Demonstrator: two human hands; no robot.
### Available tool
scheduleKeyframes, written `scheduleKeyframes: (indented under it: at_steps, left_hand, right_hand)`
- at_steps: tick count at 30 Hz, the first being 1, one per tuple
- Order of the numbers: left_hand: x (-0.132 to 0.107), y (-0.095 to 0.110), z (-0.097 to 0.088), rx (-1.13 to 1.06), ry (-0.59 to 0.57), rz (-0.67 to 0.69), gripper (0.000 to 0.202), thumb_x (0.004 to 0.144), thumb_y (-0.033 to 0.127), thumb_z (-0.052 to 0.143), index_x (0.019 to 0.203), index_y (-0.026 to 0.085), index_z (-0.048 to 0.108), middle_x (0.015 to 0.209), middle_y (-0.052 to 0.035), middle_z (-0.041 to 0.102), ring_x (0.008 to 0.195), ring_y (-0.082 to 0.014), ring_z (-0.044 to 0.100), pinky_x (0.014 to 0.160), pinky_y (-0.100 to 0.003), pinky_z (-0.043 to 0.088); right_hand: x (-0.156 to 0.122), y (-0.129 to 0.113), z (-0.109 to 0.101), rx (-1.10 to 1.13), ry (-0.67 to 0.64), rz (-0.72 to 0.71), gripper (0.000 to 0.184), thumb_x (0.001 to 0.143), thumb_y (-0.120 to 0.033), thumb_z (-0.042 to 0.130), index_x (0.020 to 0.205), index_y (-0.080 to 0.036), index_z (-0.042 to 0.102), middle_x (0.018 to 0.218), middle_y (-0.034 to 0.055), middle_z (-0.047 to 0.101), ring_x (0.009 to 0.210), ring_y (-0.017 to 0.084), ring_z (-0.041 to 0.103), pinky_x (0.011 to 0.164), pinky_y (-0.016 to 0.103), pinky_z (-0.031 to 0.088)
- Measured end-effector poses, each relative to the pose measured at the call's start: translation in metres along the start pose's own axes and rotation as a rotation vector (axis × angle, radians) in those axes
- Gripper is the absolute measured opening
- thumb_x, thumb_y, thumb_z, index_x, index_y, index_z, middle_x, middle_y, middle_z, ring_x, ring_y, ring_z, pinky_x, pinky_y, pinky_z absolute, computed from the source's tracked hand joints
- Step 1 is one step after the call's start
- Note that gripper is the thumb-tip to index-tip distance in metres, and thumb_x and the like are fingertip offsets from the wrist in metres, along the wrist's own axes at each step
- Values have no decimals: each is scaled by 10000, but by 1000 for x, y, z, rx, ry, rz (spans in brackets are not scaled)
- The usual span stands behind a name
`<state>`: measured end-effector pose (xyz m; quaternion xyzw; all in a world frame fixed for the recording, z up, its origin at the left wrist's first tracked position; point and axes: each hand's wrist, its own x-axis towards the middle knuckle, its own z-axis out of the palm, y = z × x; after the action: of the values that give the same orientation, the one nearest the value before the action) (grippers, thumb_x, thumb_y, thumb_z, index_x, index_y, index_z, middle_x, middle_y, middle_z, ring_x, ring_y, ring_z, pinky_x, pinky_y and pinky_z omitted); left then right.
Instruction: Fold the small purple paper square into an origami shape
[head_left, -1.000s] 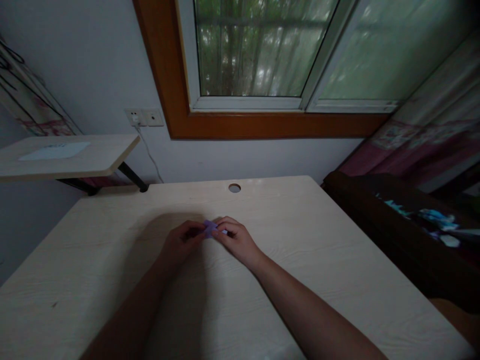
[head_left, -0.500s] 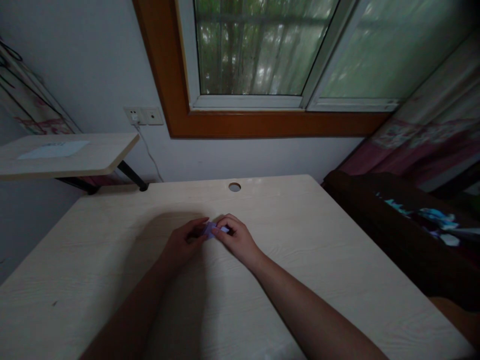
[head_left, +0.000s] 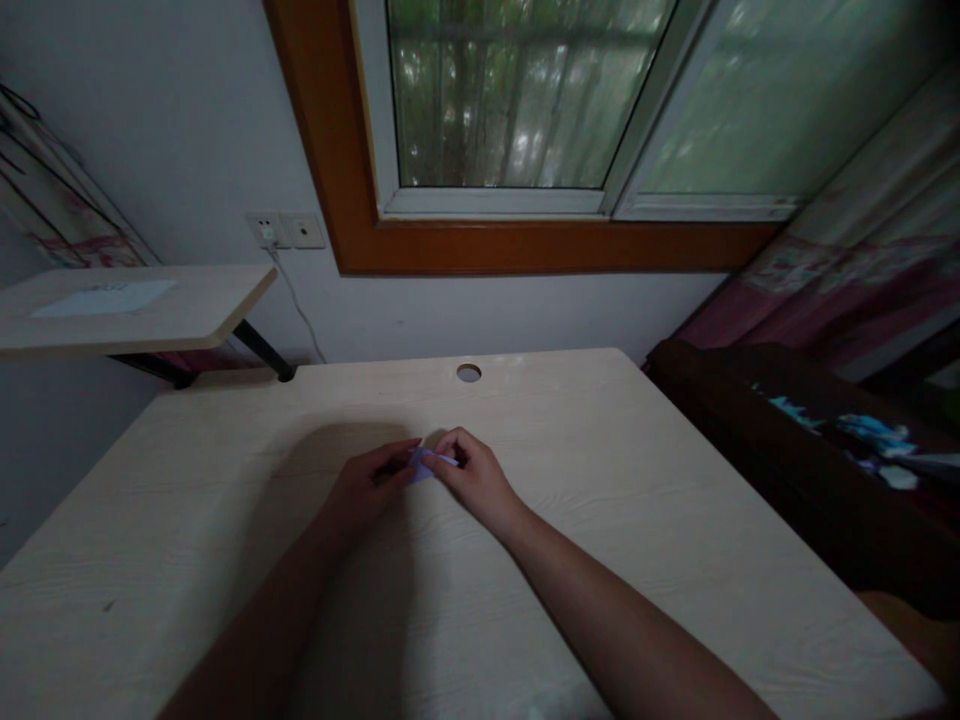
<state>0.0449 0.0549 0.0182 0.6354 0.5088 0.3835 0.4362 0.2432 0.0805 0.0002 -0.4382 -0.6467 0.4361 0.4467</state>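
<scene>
Between my two hands is a small piece of folded purple paper (head_left: 422,466), just above or on the pale wooden desk (head_left: 540,570). My left hand (head_left: 369,485) pinches its left side with the thumb and fingertips. On the other side, my right hand (head_left: 472,474) grips it between thumb and index finger, and a thin pale edge sticks out past the right thumb. Fingers cover much of the paper, so its full shape is hidden.
A round cable hole (head_left: 469,373) lies near the desk's back edge. At the back left a raised shelf (head_left: 225,312) on black legs carries a sheet of paper (head_left: 105,298). Beyond are a wall socket (head_left: 285,231) with a white cord and a window (head_left: 525,100). Dark furniture (head_left: 750,450) stands right.
The purple paper has tilted slightly between my fingers, with its lower part now showing a little more below the thumbs. Both hands stay in nearly the same place.
</scene>
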Motion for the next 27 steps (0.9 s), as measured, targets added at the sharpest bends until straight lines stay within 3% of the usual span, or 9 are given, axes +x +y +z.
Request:
scheduleKeyframes:
  at_steps: [12,19,27]
  left_hand:
    - [1,1,0,-18,4,-22,437,836,347,672,1247,201,648,1015,-56,764,914,-199,714,830,-299,549]
    - [4,-2,-1,-65,130,-54,224,801,364,699,911,172,665,827,-36,725,763,-174,687,687,-258,529]
    - [6,-7,-1,-151,126,-65,259,764,358,746,929,185,646,820,-19,721,785,-169,691,741,-274,536]
  right_hand:
    - [0,-2,-1,64,-58,21,220,842,-399,695,825,-204,594,663,-31,572,630,127,504,617,248,392]
    - [0,-4,-3,34,-56,-19,212,813,-387,727,791,-199,633,763,-2,626,719,140,557,657,250,420]
    - [0,0,-3,47,-69,-28,218,808,-401,732,809,-200,647,792,4,637,712,136,561,662,253,430]
